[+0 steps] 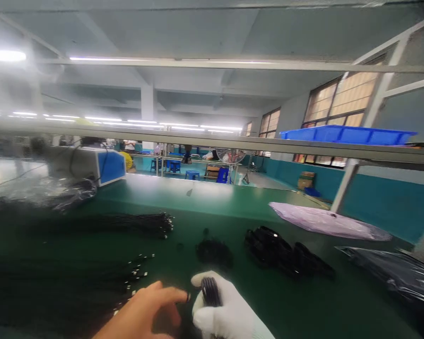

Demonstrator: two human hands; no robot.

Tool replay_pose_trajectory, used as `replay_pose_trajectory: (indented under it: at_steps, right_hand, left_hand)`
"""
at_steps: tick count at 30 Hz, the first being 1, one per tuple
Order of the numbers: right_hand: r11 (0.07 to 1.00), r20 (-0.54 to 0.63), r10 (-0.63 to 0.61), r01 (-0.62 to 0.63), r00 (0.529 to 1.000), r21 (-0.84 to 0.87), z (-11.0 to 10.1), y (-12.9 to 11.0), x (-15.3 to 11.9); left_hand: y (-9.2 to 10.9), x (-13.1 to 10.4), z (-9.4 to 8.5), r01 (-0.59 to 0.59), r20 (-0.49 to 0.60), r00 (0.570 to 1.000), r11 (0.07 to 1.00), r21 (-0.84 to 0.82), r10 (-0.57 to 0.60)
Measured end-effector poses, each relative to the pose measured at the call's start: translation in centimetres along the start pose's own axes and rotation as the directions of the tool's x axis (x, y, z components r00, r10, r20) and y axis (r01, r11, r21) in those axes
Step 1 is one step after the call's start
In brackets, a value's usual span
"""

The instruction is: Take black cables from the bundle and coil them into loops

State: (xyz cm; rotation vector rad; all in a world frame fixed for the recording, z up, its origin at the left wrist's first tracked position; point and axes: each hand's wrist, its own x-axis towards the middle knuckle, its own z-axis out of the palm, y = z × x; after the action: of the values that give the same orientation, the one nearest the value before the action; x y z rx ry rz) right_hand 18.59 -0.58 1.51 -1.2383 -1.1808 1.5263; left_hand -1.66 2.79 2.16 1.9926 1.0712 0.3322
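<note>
My right hand (229, 313), in a white glove, is closed around a small coil of black cable (211, 292) at the bottom centre. Just left of it is my bare left hand (151, 310), its index finger stretched toward the coil and the other fingers bent. A small dark thing shows at that fingertip, too small to name. Beyond the gloved hand a dark pile (214, 253) lies on the green table (205, 202). Black coiled cables (275, 247) lie to its right. Bundles of black cables with pale ends (155, 223) spread over the left side.
A pink plastic bag (328, 220) and a black plastic-wrapped package (395, 273) lie at the right. A blue tray (349, 135) sits on the shelf above the table. At the far left are a machine with a blue side panel (111, 166) and clear plastic (70, 190).
</note>
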Motion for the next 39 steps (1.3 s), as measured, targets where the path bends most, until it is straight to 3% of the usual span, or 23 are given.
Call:
replay_pose_trajectory:
  at_steps: [3, 6, 9, 11, 14, 16, 18, 20, 23, 26, 29, 31, 34, 37, 39]
  right_hand:
    - [0.995, 0.049, -0.03, 0.034, 0.998, -0.097, -0.3, 2.9, 1.7]
    - [0.978, -0.045, -0.068, 0.058, 0.997, -0.198, 0.4, 4.9, 2.8]
    - [0.965, -0.084, -0.05, 0.027, 0.995, -0.259, 1.4, 4.8, 2.7]
    - [0.944, -0.067, -0.068, 0.042, 0.995, -0.327, 1.8, 3.7, 2.1]
    - [0.838, -0.061, -0.15, 0.094, 0.987, -0.538, 2.0, 1.5, 0.8]
    - [0.777, -0.016, -0.198, 0.147, 0.98, -0.612, 1.8, 0.4, 0.1]
    - [0.874, 0.102, -0.168, 0.196, 0.981, -0.446, 1.5, 0.0, -0.3]
    - [0.988, 0.237, -0.121, 0.139, 0.964, -0.06, 1.1, 0.1, -0.5]
    - [0.94, 0.308, -0.136, 0.024, 0.942, 0.341, 1.0, 0.5, -0.6]
    - [0.888, 0.302, -0.26, 0.104, 0.917, 0.448, 1.2, 0.9, -0.5]
    - [0.905, 0.351, -0.202, 0.038, 0.915, 0.423, 1.1, 1.1, -0.1]
    - [0.918, 0.384, -0.155, -0.011, 0.91, 0.396, 0.8, 1.3, 0.0]
    - [0.91, 0.367, -0.197, 0.03, 0.909, 0.414, 0.4, 1.9, 0.0]
    - [0.893, 0.345, -0.192, 0.018, 0.919, 0.449, 0.5, 2.6, 0.1]
    - [0.882, 0.344, -0.177, -0.007, 0.922, 0.472, 0.8, 3.1, 0.5]
  left_hand:
    - [1.0, 0.0, 0.0, -0.06, 0.017, 0.998, 0.995, -0.076, 0.062]
    - [2.2, 0.3, 0.8, -0.051, 0.008, 0.999, 0.998, -0.04, 0.051]
    - [3.1, 0.9, 1.5, 0.081, -0.026, 0.997, 0.976, 0.202, -0.078]
    - [2.7, 1.4, 1.3, 0.1, -0.003, 0.995, 0.96, 0.26, -0.103]
    - [0.9, 2.1, 0.6, 0.011, 0.17, 0.985, 1.0, 0.018, -0.014]
    - [-0.5, 2.4, 0.8, 0.004, 0.197, 0.98, 0.99, -0.144, 0.025]
    - [-1.3, 2.6, 1.5, 0.002, 0.108, 0.994, 0.984, -0.177, 0.018]
    - [-1.3, 2.5, 2.2, 0.015, 0.034, 0.999, 0.984, -0.176, -0.01]
    - [-0.2, 2.2, 2.3, 0.122, 0.044, 0.993, 0.924, -0.363, -0.114]
    - [1.3, 1.6, 1.3, 0.109, 0.021, 0.991, 0.716, -0.689, -0.13]
    - [2.3, 1.1, 0.7, -0.05, -0.1, 0.993, 0.566, -0.823, -0.058]
    - [2.7, 0.8, 0.6, -0.123, -0.199, 0.978, 0.612, -0.781, -0.057]
    - [3.2, 0.4, 0.7, -0.201, -0.335, 0.942, 0.849, -0.489, 0.03]
    - [3.8, 0.3, 0.7, -0.269, -0.278, 0.934, 0.954, -0.133, 0.224]
    - [4.0, 0.5, 0.5, -0.248, -0.261, 0.935, 0.969, 0.005, 0.241]
